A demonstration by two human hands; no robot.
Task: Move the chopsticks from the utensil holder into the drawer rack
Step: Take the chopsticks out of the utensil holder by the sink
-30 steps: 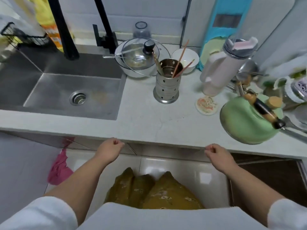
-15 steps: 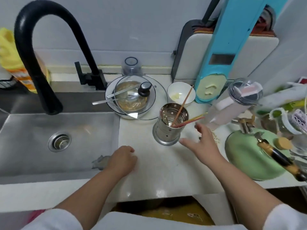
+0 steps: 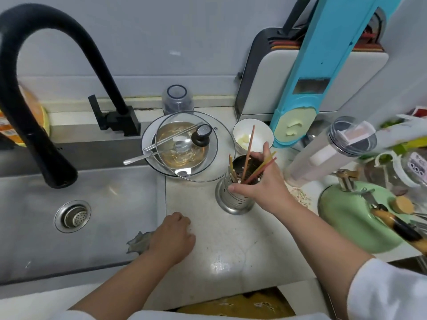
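A perforated steel utensil holder (image 3: 233,202) stands upright on the white counter, right of the sink. Several chopsticks (image 3: 250,139), brown, yellow and red, stick out of it and fan apart. My right hand (image 3: 261,181) reaches over the holder's mouth, thumb at the near left rim and fingers spread at the far side around the chopsticks, not closed on them. My left hand (image 3: 173,236) rests as a loose fist on the counter by the sink's edge, holding nothing. No drawer rack is in view.
A steel sink (image 3: 104,215) with a black faucet (image 3: 27,88) fills the left. Behind the holder sit a plate under a glass lid (image 3: 184,146) and a white bowl (image 3: 245,132). A green kettle (image 3: 353,222) and a tumbler (image 3: 328,151) crowd the right.
My view rose from the cabinet front to the counter. My right hand moved from the counter edge up to the holder's mouth; my left hand settled on the counter.
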